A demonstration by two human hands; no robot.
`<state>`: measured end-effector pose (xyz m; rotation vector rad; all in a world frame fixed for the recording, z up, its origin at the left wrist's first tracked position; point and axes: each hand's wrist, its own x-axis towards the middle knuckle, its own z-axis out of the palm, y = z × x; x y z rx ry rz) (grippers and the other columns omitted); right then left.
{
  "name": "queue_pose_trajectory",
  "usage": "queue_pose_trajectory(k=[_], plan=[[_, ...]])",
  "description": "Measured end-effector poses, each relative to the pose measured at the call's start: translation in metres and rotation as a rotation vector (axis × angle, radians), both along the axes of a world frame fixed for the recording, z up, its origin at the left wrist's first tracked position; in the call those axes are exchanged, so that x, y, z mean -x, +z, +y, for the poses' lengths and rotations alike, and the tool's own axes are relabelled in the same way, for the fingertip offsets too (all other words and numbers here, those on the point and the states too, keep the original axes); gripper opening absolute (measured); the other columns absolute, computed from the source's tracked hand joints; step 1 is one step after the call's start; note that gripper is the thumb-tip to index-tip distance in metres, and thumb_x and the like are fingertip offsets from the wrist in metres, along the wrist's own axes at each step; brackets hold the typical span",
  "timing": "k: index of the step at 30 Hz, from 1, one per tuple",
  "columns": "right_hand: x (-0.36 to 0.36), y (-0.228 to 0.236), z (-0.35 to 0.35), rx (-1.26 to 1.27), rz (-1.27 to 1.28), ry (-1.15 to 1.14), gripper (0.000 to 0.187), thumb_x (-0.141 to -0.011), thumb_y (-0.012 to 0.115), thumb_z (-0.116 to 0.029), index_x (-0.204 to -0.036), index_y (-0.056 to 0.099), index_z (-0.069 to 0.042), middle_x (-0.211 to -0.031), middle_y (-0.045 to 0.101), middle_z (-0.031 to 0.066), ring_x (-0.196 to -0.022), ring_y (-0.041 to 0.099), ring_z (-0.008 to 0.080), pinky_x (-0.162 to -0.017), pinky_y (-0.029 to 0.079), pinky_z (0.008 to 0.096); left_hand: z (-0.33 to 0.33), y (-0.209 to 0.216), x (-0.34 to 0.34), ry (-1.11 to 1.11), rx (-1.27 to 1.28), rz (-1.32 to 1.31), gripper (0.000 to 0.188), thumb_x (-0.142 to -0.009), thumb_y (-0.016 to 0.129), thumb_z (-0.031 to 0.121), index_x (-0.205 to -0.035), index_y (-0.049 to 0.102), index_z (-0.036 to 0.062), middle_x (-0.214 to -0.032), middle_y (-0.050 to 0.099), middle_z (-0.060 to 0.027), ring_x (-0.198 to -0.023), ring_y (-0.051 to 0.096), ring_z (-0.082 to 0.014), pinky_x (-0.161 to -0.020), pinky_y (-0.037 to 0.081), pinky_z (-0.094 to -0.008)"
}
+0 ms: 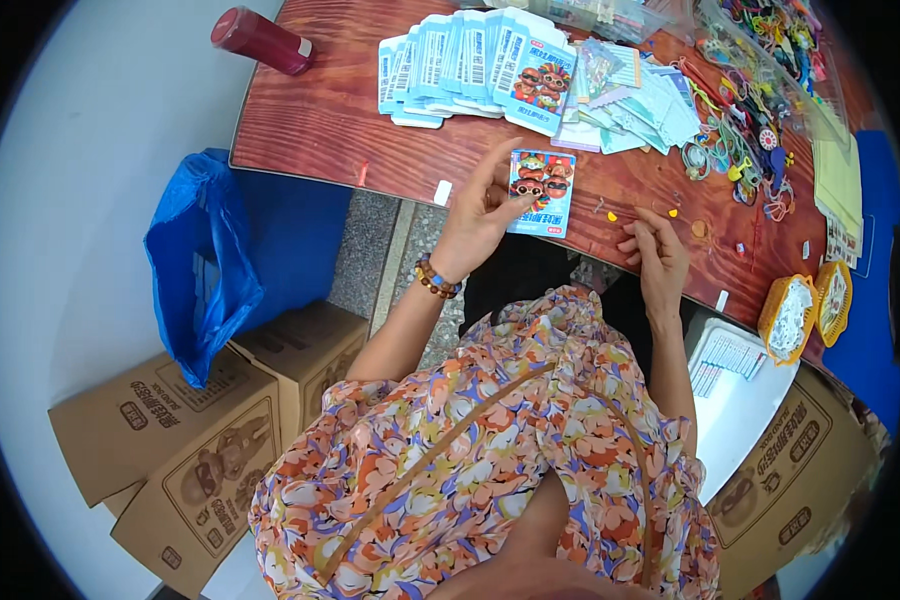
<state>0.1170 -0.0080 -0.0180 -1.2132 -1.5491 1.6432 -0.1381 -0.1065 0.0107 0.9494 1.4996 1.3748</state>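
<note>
Currently, person's L hand (pixel 478 222) grips a flat blue pack (pixel 544 200) by its left edge, w/ thumb on top, just nearside of the stack of blue-white boxes (pixel 473 66). R hand (pixel 660 260), loosely curled, seems empty, nearside & right of stack; red bottle (pixel 263 42) left, trinkets (pixel 740 168) right.

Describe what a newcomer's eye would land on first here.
Probably the fanned row of blue-and-white boxes at the far side of the red wooden table, and the tangled heap of bright trinkets to its right. The floral garment filling the lower middle is just as loud, and a vivid blue bag stands out at left. Between them, the left hand has its thumb on a blue picture box.
</note>
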Motion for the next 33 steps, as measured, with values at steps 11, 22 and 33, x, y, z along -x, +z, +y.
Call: queue_pose_trajectory(k=[11, 22, 33], plan=[[-0.038, 0.014, 0.01, 0.181, 0.193, 0.068, 0.032, -0.096, 0.061, -0.016, -0.123, 0.062, 0.0, -0.102, 0.068, 0.0056, -0.086, 0.064, 0.0112, -0.074, 0.053, 0.027, 0.012, 0.007, -0.073, -0.165, 0.112, -0.116, 0.064, -0.09, 0.062, -0.004, -0.147, 0.036, 0.0027, -0.127, 0.059, -0.0122, -0.107, 0.062, -0.018, -0.086, 0.052, -0.0297], [-0.115, 0.016, -0.063, 0.18, 0.217, -0.251, 0.027, -0.089, 0.071, -0.013, -0.112, 0.061, -0.003, -0.101, 0.069, 0.0036, -0.093, 0.064, 0.0082, -0.08, 0.051, 0.0253, 0.02, 0.001, -0.161, -0.631, 0.126, 0.057, 0.066, -0.091, 0.061, -0.003, -0.149, 0.033, 0.0054, -0.122, 0.056, -0.0151, -0.1, 0.064, -0.0189, -0.084, 0.052, -0.0306], [-0.455, -0.113, -0.108, -0.013, -1.188, -0.791, 0.042, -0.094, 0.059, -0.021, -0.133, 0.055, -0.009, -0.116, 0.066, 0.0193, -0.106, 0.064, 0.0354, -0.09, 0.05, 0.0435, 0.019, -0.032, -0.206, -0.862, 0.227, 0.252, 0.047, -0.091, 0.062, -0.001, -0.136, 0.053, 0.0045, -0.107, 0.063, -0.012, -0.089, 0.066, -0.0176, -0.078, 0.055, -0.029]])
